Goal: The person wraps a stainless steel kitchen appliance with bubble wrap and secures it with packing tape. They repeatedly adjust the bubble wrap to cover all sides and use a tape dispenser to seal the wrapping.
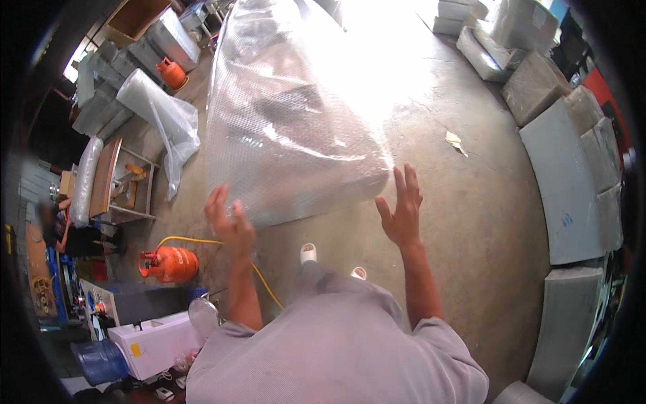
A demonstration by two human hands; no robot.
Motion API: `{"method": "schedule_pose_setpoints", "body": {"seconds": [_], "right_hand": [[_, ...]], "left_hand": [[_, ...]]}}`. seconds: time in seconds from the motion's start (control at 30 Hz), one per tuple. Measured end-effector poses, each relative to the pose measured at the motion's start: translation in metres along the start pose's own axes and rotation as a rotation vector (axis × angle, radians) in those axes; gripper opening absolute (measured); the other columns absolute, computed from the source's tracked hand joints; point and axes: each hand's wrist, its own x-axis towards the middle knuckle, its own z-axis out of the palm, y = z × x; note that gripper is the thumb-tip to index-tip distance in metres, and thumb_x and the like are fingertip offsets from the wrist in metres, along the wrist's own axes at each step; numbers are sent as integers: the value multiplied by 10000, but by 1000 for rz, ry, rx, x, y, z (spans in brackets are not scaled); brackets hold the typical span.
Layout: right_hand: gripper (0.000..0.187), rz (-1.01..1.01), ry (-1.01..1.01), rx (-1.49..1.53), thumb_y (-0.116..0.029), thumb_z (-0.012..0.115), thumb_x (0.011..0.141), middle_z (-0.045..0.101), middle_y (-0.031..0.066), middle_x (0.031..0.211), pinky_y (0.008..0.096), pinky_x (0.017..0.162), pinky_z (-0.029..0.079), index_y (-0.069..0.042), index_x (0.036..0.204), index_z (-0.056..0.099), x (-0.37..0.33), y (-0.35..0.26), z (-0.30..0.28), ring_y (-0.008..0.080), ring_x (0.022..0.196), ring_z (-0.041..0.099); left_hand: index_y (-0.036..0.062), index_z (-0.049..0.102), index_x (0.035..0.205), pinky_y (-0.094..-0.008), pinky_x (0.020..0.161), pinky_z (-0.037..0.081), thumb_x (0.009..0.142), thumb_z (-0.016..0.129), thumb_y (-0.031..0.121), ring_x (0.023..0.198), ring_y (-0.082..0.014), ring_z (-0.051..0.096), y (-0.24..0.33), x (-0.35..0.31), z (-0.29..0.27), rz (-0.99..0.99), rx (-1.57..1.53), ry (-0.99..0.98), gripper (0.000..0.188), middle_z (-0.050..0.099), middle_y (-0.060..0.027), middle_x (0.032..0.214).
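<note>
A wide sheet of clear bubble wrap [269, 145] covers a large, bulky thing in front of me; its shape beneath is hard to make out. The sheet's near edge reaches close to my feet. My left hand [230, 219] is raised by the near left corner of the wrap, fingers apart and slightly blurred. On the other side, my right hand [402, 209] is held up beside the near right corner with its fingers spread. Neither hand holds anything. Whether the fingertips touch the plastic, I cannot tell.
An orange gas cylinder [168, 264] with a yellow hose [192, 239] lies to the left. Behind it are a wooden-topped bench [105, 176], a plastic roll [145, 94] and another person [67, 232]. Wrapped panels [565, 182] line the right side. A white water dispenser [151, 343] is at lower left.
</note>
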Motion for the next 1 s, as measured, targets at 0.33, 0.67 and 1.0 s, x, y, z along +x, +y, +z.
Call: {"method": "schedule_pose_setpoints", "body": {"seconds": [0.33, 0.67, 1.0], "right_hand": [[551, 894, -159, 378, -380, 574, 1036, 710, 218, 1086, 433, 927, 524, -7, 1432, 492, -69, 95, -43, 330, 1031, 694], [426, 921, -130, 460, -287, 588, 1036, 697, 100, 930, 329, 751, 514, 42, 1307, 587, 55, 387, -28, 172, 816, 645], [319, 2193, -117, 326, -360, 563, 967, 602, 137, 730, 489, 520, 511, -49, 1032, 583, -149, 613, -59, 289, 565, 594]], "left_hand": [[-11, 518, 1430, -513, 1148, 331, 1024, 516, 425, 1363, -411, 466, 58, 11, 98, -12, 418, -386, 596, 486, -273, 1466], [-23, 647, 1177, -420, 890, 493, 987, 593, 193, 1018, -319, 612, 167, 165, 212, 93, 106, -51, 292, 643, -177, 1121], [-15, 648, 1184, -447, 910, 513, 979, 601, 223, 1032, -355, 630, 252, 325, 365, 203, 268, -111, 318, 651, -191, 1137]]}}
